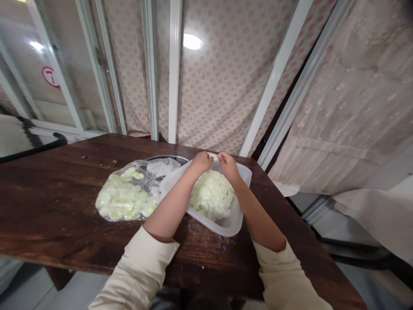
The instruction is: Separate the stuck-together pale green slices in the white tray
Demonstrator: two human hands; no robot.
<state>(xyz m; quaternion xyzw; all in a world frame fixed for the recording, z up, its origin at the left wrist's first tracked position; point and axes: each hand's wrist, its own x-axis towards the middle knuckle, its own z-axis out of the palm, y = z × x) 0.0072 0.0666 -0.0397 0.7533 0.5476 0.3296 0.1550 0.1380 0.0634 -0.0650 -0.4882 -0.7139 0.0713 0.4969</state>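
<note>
My left hand (202, 162) and my right hand (227, 164) are close together over the far side of a white plastic tub (232, 227). Both have their fingers closed in a pinch. A little white shows between them, but I cannot tell whether it is a small piece or the tub's rim. Inside the tub, below my hands, lies a heap of pale yellow-green and white petal-like pieces (213, 196). Left of the tub, a clear plastic bag (124, 196) holds more pale green pieces. It rests partly over a round dark tray (167, 157).
Everything stands on a dark brown wooden table (58, 202). A thin tan loop (109, 164) and a purple scrap (84, 157) lie at its far left; another purple scrap (223, 246) lies near the front. Behind it are framed glass panels with a dotted curtain (219, 94).
</note>
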